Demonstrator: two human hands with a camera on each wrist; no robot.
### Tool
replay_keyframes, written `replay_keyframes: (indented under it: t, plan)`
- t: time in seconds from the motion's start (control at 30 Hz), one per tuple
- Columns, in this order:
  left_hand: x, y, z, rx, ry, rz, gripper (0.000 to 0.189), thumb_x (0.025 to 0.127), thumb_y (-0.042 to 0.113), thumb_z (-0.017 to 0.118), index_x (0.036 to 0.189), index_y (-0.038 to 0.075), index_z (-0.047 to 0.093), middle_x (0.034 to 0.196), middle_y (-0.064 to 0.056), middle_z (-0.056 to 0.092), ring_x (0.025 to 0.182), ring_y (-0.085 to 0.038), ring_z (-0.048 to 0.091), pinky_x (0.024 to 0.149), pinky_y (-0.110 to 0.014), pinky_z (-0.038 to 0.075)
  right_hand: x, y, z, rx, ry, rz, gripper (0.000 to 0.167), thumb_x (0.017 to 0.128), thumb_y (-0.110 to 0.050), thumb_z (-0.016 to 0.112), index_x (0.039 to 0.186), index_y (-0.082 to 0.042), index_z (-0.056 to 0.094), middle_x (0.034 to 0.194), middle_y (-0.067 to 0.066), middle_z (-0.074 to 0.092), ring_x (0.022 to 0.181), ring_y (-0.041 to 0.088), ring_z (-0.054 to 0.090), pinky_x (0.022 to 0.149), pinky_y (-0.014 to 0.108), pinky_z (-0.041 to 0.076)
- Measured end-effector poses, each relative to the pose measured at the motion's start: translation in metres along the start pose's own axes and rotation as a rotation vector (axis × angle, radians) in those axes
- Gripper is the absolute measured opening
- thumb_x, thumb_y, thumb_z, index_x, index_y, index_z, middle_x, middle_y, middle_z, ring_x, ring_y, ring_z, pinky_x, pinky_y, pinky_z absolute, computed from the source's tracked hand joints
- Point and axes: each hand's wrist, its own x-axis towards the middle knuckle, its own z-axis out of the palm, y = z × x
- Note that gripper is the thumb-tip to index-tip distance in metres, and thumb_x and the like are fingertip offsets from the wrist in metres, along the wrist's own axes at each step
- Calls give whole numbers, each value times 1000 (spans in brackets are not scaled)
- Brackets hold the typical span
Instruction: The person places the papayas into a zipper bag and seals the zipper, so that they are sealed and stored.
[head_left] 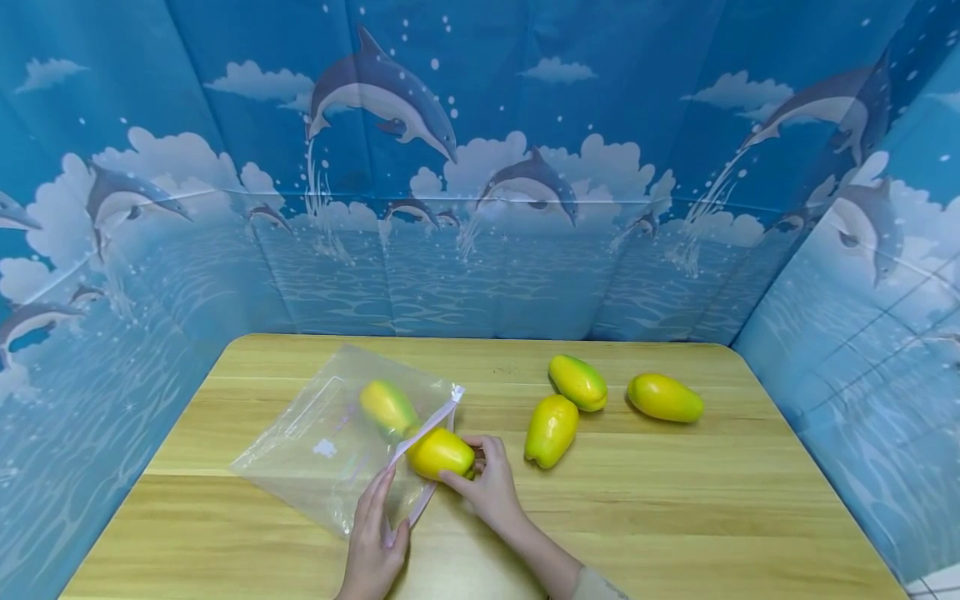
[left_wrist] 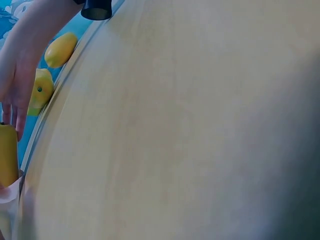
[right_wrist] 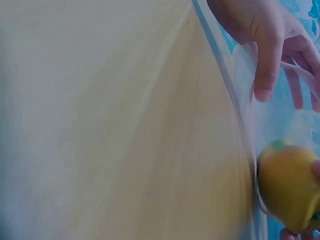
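Observation:
A clear zip bag (head_left: 296, 454) lies on the table with its lilac-edged mouth to the right. One yellow-green papaya (head_left: 386, 404) is inside it, seen through the plastic. My left hand (head_left: 372, 537) holds the bag's mouth, fingers along the upper edge and thumb lower down. In the right wrist view, that hand's thumb (right_wrist: 267, 75) stands apart from the fingers, with the bag's rim between them. My right hand (head_left: 495, 487) grips a second papaya (head_left: 441, 454) at its right end, between thumb and fingers. This papaya's left part is within the mouth.
Two papayas, an upper one (head_left: 577, 383) and a lower one (head_left: 552, 431), lie together right of my right hand. Another papaya (head_left: 665, 397) lies farther right. Behind the wooden table (head_left: 675, 517) hangs a blue dolphin curtain (head_left: 465, 275), which also runs along both sides.

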Motion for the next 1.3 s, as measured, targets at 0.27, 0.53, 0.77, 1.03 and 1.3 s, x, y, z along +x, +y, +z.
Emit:
replay_keyframes:
  t: [0.27, 0.53, 0.77, 1.03, 1.3]
  plan:
    - [-1, -1, 1, 16, 1, -4, 78, 56, -15, 64, 130, -11, 40, 131, -20, 43, 128, -9, 31, 110, -15, 21, 7, 3, 11, 29, 24, 15, 52, 71, -21, 78, 110, 1, 52, 107, 12, 46, 91, 20, 50, 78, 24, 51]
    - [0, 0, 1, 16, -1, 3, 77, 57, -14, 63, 130, -11, 39, 131, -20, 44, 128, -10, 30, 110, -15, 21, 16, 6, 21, 58, 49, 5, 52, 72, -20, 77, 111, 3, 52, 107, 14, 45, 96, 24, 50, 83, 34, 52]
    - [-1, -1, 3, 10, 2, 22, 75, 58, -11, 62, 130, -12, 40, 132, -20, 44, 130, -11, 30, 111, -18, 21, 20, 6, 31, 70, 92, 21, 55, 70, -19, 78, 113, 3, 52, 109, 14, 46, 97, 24, 51, 84, 33, 52]
    - [-2, -1, 4, 26, 9, 35, 75, 57, -12, 62, 130, -11, 40, 130, -22, 44, 130, -10, 29, 111, -18, 21, 23, 3, 40, 68, 122, 23, 56, 69, -18, 79, 113, 4, 54, 108, 14, 49, 94, 23, 53, 83, 29, 53]
    - [-4, 0, 5, 47, -23, -12, 78, 57, -17, 64, 130, -10, 40, 127, -24, 44, 131, -6, 25, 111, -17, 20, 25, 2, 43, 34, 137, 10, 57, 66, -20, 81, 112, 2, 55, 101, 9, 52, 87, 18, 49, 73, 23, 51]
